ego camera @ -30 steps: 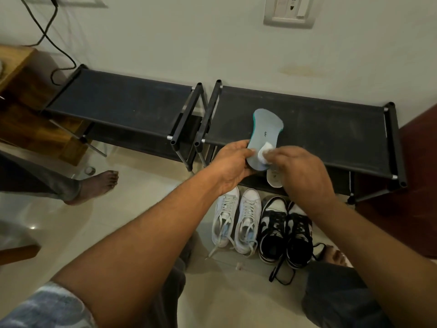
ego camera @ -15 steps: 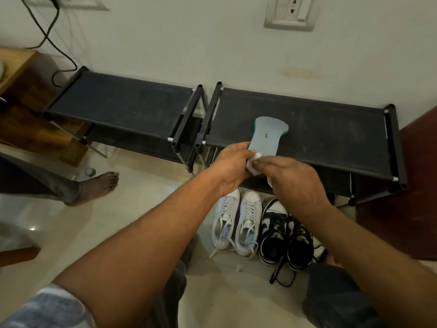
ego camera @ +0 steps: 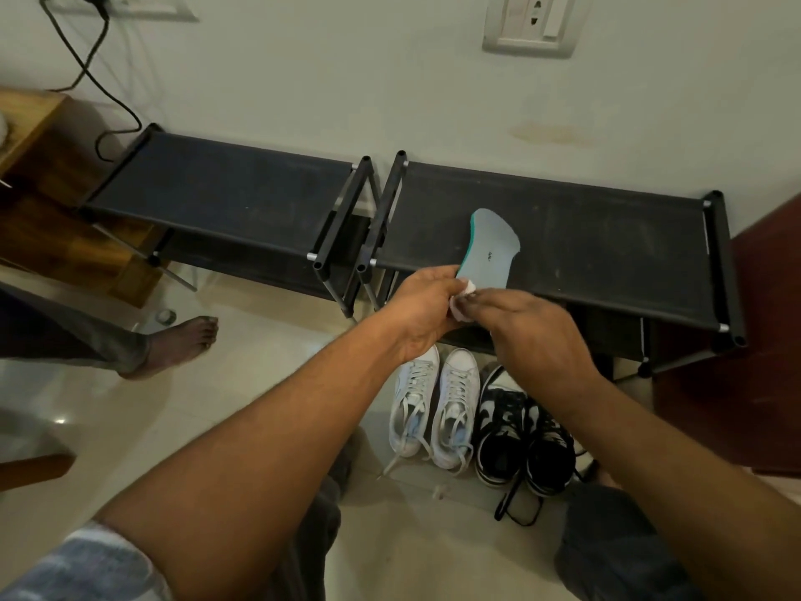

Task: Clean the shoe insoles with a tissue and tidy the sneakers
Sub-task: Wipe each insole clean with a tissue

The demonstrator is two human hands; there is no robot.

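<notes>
A grey insole with a teal edge sticks up above my hands, in front of the right black rack. My left hand grips its lower end. My right hand pinches a small white tissue against the insole's lower part, right beside my left fingers. On the floor below stand a pair of white sneakers and, to their right, a pair of black-and-white sneakers, partly hidden by my right forearm.
Two low black fabric racks stand side by side against the wall. Another person's bare foot is on the tiled floor at left. A wooden table stands far left, a dark wooden door at right.
My right hand has drawn the tissue down the insole toward its lower end. The insole has tilted a little to the right.
</notes>
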